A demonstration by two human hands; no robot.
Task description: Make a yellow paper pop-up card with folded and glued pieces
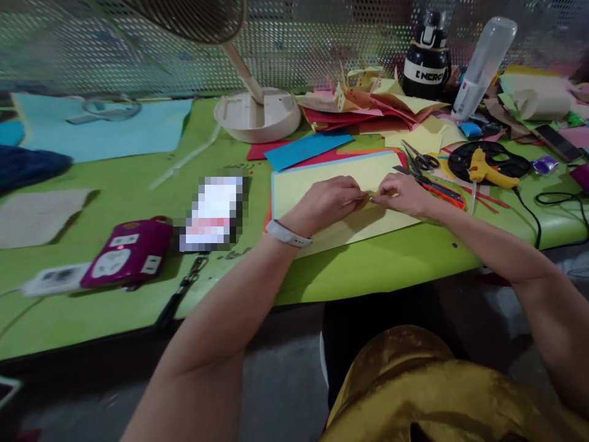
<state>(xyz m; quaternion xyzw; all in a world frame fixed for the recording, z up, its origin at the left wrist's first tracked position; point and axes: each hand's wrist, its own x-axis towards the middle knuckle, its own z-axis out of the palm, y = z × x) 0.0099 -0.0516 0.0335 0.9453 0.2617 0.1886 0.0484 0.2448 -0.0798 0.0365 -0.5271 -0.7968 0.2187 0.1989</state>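
Note:
Pale yellow sheets of paper (317,184) lie stacked with light blue and red ones at the table's front. Above them my left hand (332,199), with a pale band on its wrist, is closed in a pinch. Facing it, my right hand (401,191) pinches too, fingertips almost meeting the left's. Between them is something tiny and yellowish, too small to name. Close beside my right hand lie a box cutter (426,183) and black scissors (421,161). A yellow glue gun (490,169) rests on a black round holder (460,161) farther right.
Left of the paper are a phone (212,212) with a blurred screen and a purple power block (131,252). A fan base (257,113) stands at the back. Coloured paper scraps (377,101), a black bottle (427,61) and a clear bottle (485,67) crowd the back right.

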